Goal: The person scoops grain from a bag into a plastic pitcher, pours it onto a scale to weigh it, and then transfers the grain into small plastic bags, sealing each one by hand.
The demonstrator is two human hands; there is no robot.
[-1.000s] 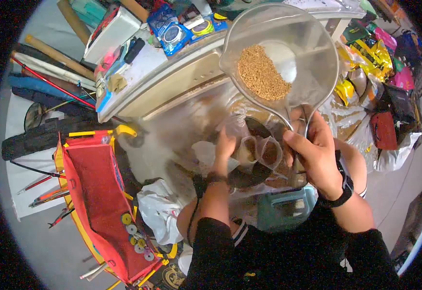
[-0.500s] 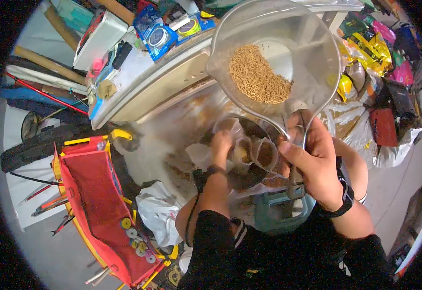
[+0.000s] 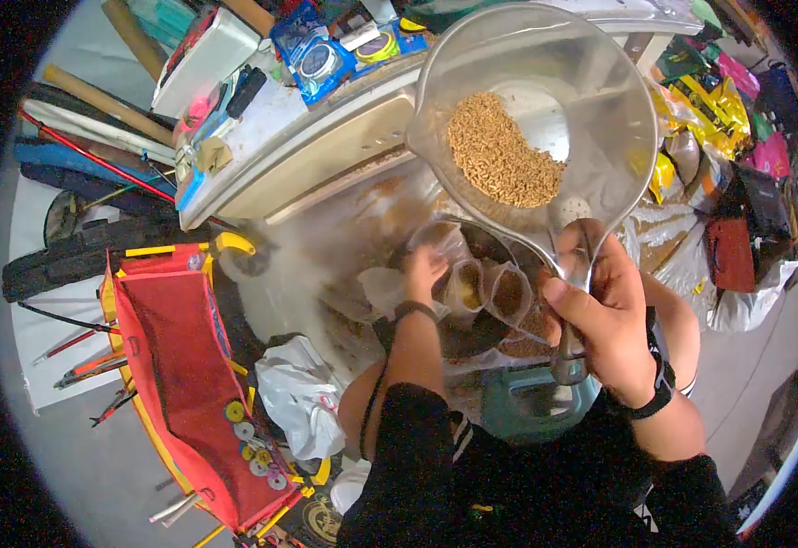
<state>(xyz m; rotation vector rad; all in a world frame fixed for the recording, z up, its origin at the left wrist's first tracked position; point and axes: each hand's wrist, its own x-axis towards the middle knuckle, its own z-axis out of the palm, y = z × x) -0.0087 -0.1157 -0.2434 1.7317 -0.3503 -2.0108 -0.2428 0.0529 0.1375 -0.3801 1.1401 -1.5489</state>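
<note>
My right hand (image 3: 604,315) grips the handle of a clear measuring jug (image 3: 600,119), raised at the upper right. Tan pellets (image 3: 501,151) lie to one side of its bottom. Lower down, my left hand (image 3: 426,270) reaches over a dark round tub (image 3: 467,340), its fingers at a clear plastic cup or bag (image 3: 443,239); they are small and blurred, so their grip is unclear. Beside that hand, a clear cup (image 3: 465,285) with something yellowish inside stands next to another clear container (image 3: 508,294) with brown contents.
A red bag with a yellow frame (image 3: 175,365) stands at the left, by a white plastic bag (image 3: 300,397). A teal container (image 3: 536,402) is near my legs. Along the top runs a cluttered bench (image 3: 326,114); colourful packets (image 3: 705,114) lie at the right.
The view has shifted slightly, so most things appear a little further right. My right hand still holds the jug, and my left hand remains over the tub.
</note>
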